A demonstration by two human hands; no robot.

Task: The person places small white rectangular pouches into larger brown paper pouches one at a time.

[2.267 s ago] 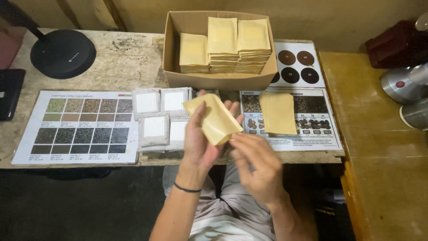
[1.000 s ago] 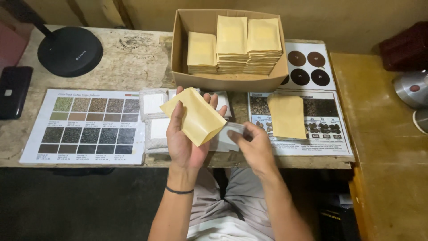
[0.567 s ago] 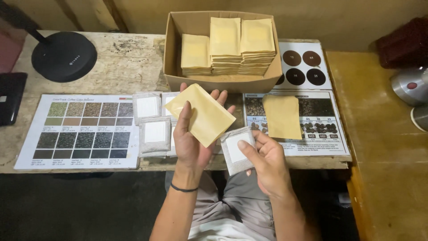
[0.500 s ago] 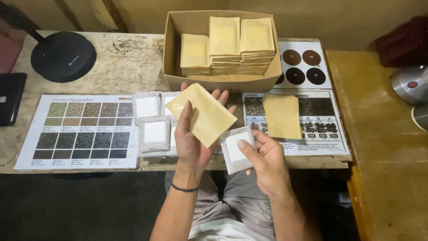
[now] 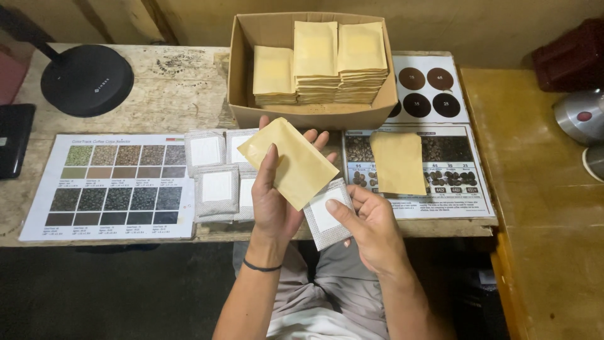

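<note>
I am holding a tan paper pouch (image 5: 296,165) in my left hand (image 5: 272,201), thumb across its face and fingers spread behind it, so it is sitting tilted above the front edge of the counter (image 5: 182,94). My right hand (image 5: 372,228) is pinching a small white filter sachet (image 5: 327,214) by its lower right side, and its upper corner is touching the pouch's lower edge. To do this well, I am judging that the sachet should be lined up square with the pouch's mouth, which I cannot make out from here, and that a light pinch should keep the sachet flat, not creased. More sachets (image 5: 217,189) are lying in a cluster just left of my left hand, beside a colour chart (image 5: 110,186). A second tan pouch (image 5: 397,162) is resting on the printed sheet (image 5: 465,189) to my right, and the cardboard box (image 5: 242,94) behind is holding stacked pouches (image 5: 318,60).
</note>
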